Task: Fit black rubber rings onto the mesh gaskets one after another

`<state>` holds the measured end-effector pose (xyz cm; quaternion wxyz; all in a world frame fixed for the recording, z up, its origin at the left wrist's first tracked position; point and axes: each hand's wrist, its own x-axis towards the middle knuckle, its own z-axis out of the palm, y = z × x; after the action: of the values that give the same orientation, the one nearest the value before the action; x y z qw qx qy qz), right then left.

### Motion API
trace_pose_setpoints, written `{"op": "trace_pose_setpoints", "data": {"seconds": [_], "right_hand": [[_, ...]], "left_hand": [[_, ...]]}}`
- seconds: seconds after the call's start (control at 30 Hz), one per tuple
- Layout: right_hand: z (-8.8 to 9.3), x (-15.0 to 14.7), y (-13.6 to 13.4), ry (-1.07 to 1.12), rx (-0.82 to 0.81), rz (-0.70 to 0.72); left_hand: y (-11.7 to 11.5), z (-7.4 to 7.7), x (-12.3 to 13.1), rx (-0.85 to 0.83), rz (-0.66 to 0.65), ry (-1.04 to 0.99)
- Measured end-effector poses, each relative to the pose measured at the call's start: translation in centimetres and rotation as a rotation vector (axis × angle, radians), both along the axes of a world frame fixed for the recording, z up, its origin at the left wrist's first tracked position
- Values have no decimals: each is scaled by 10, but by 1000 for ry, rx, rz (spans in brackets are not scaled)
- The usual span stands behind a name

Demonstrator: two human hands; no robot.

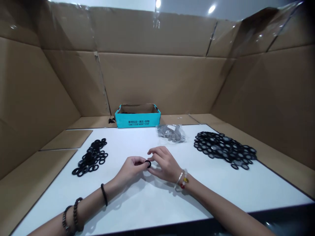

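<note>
Two bare hands are at work over a flat white table top (pixel 137 144). The left hand (pixel 131 168) is curled and pinches a small round black rubber ring (pixel 148 163) tight in its fingertips. The ring is near the middle of the table. The right hand (pixel 164 164) is just beside the ring, with its bent fingers (pixel 154 151) close to it. It is hard to tell if they touch the ring or grasp it.

From the ring, with 12 o'clock straight ahead, a heap of black rubber rings (pixel 90 157) lies at 9 o'clock. A wider heap of black rings with grey middles (pixel 225 149) lies at 3 o'clock. A clear plastic bag of small grey pieces (pixel 171 133) sits at 1 o'clock. An open teal cardboard box (pixel 137 119) sits at 12 o'clock, just past the far table edge. Tall brown cardboard walls (pixel 157 78) stand behind it. The left wrist wears a thin black band (pixel 104 194).
</note>
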<state>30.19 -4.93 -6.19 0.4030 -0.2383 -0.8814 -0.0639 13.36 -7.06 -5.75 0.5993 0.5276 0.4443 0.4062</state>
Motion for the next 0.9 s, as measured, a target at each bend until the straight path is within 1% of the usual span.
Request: {"op": "trace_pose_setpoints", "data": {"seconds": [0.13,0.23,0.37,0.43,0.47,0.53,0.57,0.6,0.67,0.7,0.73,0.77,0.8,0.83,0.9], "right_hand": [[5,2,0,-84,-16,14],[3,3,-1,-107,31,22],[-2,-4,-3,-65,98,-91],[2,-3,1,-64,124,-144],[6,3,5,-57,125,-180],[21,29,19,-23,82,-303],[30,51,28,16,35,-411],[37,76,38,34,-31,-527],[46,134,58,63,-188,-796],[45,163,66,78,-281,-958],[42,188,73,65,-377,-1117],[37,209,79,11,-484,-1234],[31,226,82,-20,-550,-1265],[24,239,84,-44,-595,-1265],[11,251,84,-70,-634,-1260]], "left_hand": [[1,-1,-3,14,-9,24],[1,-1,-3,23,-9,26],[-2,-1,2,37,8,81],[0,0,2,64,2,108],[3,3,0,92,6,124],[16,12,-14,205,47,201],[25,19,-25,289,90,272],[35,27,-39,391,124,389],[55,43,-74,549,178,728],[64,50,-93,572,208,896],[70,56,-110,541,225,1076],[74,59,-126,492,252,1235],[77,60,-140,439,293,1349],[78,60,-151,396,312,1430],[78,55,-164,344,324,1517]]}}
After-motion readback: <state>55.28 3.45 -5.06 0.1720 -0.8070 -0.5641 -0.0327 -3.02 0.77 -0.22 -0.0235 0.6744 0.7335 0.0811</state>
